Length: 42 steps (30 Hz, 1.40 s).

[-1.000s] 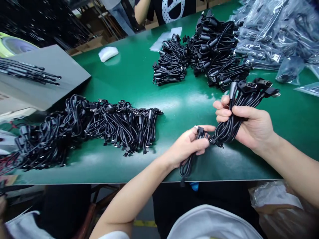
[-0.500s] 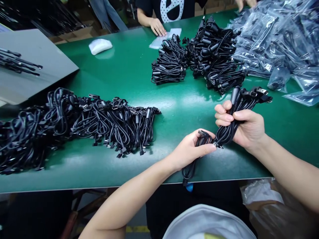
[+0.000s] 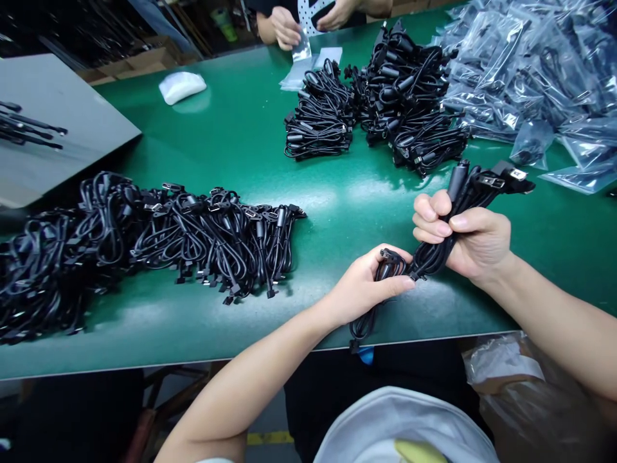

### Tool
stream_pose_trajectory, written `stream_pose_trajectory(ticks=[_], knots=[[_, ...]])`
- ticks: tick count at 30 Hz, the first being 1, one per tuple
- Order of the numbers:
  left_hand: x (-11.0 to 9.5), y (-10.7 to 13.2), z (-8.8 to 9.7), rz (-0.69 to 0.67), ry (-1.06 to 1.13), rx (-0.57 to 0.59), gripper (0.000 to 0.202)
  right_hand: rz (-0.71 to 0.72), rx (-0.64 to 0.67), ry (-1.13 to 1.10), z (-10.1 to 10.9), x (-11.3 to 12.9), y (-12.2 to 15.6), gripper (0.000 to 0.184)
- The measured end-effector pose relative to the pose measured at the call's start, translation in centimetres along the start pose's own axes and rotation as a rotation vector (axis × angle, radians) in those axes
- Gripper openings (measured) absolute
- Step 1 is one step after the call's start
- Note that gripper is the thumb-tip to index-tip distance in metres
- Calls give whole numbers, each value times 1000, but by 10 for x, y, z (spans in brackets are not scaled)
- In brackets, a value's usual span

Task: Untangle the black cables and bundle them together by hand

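cable bundle (image 3: pixel 456 222): black, plugs at upper end | axis: slants low-left to upper-right, above green table (image 3: pixel 241 141) near its front edge | right hand (image 3: pixel 475 241): fingers wrapped round bundle | left hand (image 3: pixel 364 286): fingers closed on folded black cable (image 3: pixel 369 315)

Right hand (image 3: pixel 470 241) above worktop (image 3: pixel 231 138) near front edge, gripping cable bundle (image 3: pixel 463 206); plugs stick out beyond hand, up and right. Left hand (image 3: pixel 369 286) just left and nearer, touching bundle's lower end; single cable (image 3: pixel 364 325) hangs from it over worktop edge. Long cable heap (image 3: pixel 144 241) lies well left of left hand. Stacked coils (image 3: pixel 380 103) lie behind both hands. Bagged cables (image 3: pixel 535 77) right of coils, behind right hand. Board (image 3: pixel 58 148) far left.
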<state>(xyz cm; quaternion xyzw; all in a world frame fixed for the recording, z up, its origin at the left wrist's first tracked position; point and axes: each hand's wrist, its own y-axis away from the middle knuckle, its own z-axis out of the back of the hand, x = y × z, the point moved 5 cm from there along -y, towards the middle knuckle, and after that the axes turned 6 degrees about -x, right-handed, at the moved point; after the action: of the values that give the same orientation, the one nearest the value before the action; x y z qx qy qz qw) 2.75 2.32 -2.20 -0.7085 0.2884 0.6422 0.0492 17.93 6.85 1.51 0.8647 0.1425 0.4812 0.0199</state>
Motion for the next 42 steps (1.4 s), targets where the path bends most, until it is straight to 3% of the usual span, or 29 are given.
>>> stream_pose_trajectory(ticks=[7,15,22,28,33,37,42], knots=[[3,0,0,44,72,-7,38,-13,44,-98,-5,0,-1,10],[4,-2,-2,100,195,-20,37,-122,-33,-243,-1,-10,-8,16],[7,-1,-1,118,172,-38,39,-170,-80,-183,2,-14,-6,14],[-12,3,17,-30,322,-189,41,-218,-116,-105,10,-13,-8,10],[-22,7,30,-182,271,-307,41,-406,-53,187,3,-45,3,16],[-22,9,32,-245,144,-392,36,-495,21,107,-13,-67,15,27],[-22,10,32,-247,146,-407,36,-501,13,67,-12,-70,17,18]])
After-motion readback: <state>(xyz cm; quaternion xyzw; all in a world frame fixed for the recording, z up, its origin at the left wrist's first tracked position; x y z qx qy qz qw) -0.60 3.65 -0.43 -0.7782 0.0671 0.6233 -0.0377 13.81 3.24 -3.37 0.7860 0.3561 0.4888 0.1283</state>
